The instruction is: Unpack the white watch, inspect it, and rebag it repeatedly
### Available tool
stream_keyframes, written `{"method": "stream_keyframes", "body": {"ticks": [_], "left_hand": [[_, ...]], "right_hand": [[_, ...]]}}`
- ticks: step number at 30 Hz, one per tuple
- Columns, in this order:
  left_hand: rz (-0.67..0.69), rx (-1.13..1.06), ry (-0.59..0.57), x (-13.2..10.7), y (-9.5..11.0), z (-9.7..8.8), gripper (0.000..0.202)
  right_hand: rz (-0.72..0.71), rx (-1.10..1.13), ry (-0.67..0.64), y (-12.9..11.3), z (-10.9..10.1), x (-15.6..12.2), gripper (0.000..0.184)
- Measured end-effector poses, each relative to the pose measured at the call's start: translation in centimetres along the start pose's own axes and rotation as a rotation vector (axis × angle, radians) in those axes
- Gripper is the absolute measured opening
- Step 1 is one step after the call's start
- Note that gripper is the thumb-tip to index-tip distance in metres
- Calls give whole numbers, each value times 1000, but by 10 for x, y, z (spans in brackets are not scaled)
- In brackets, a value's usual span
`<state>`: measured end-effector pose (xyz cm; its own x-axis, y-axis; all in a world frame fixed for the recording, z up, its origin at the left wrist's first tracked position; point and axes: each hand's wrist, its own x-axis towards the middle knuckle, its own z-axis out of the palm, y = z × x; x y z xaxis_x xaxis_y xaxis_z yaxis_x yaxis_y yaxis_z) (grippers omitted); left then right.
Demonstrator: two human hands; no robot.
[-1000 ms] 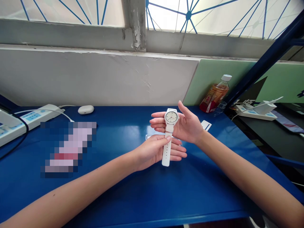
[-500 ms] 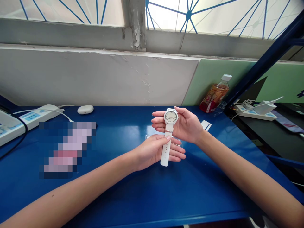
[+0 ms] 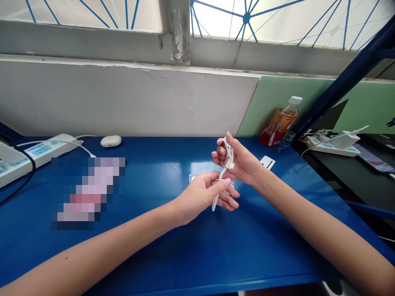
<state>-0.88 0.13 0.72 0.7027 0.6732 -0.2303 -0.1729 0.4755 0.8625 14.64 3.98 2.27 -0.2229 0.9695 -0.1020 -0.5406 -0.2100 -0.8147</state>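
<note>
A white wristwatch [image 3: 228, 158] hangs between my two hands above the blue desk, turned edge-on so its dial faces left. My right hand [image 3: 242, 158] grips the watch around its case, with the thumb up and the fingers curled. Below it, my left hand [image 3: 205, 193] pinches the white strap between thumb and fingers, the strap's free end pointing down. Under the hands lies a clear plastic item [image 3: 191, 178], mostly hidden by them. Just beyond my right wrist, a white card [image 3: 267, 162] rests on the desk.
A reddish drink bottle [image 3: 279, 123] leans at the back right. A white earbud case [image 3: 111, 141] sits at the back left, near a power strip [image 3: 46, 148] with cables. A pixelated, phone-shaped item [image 3: 92, 189] lies at left. A blue metal post [image 3: 342, 82] slants at right.
The watch has turned from dial toward me to edge-on. My right fingers have curled around it from their stretched-out position, and my left hand keeps hold of the strap.
</note>
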Motion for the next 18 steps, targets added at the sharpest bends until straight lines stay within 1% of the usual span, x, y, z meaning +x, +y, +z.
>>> {"method": "stream_keyframes", "body": {"ticks": [3, 5, 7, 11, 13, 15, 18], "left_hand": [[-23, -66, -52, 1, -1, -1, 30], [-18, -113, -89, 1, -2, -3, 29], [-13, -134, -118, 2, -2, -5, 29], [-21, -127, -130, 3, -1, -8, 31], [-42, -95, -101, 2, 1, -8, 31], [-64, -35, -46, 2, 2, -5, 30], [-68, 75, 61, 0, 4, 3, 33]], "right_hand": [[-23, -50, 61, 2, 2, 0, 33], [-37, -70, 66, 3, 1, 0, 31], [-19, -56, 7, 3, 0, -1, 31], [59, -19, -203, 1, -1, -4, 28], [75, -25, -262, 0, -1, -6, 25], [81, -18, -287, -2, 1, -7, 25], [72, 22, -283, -5, 2, -10, 26]]}}
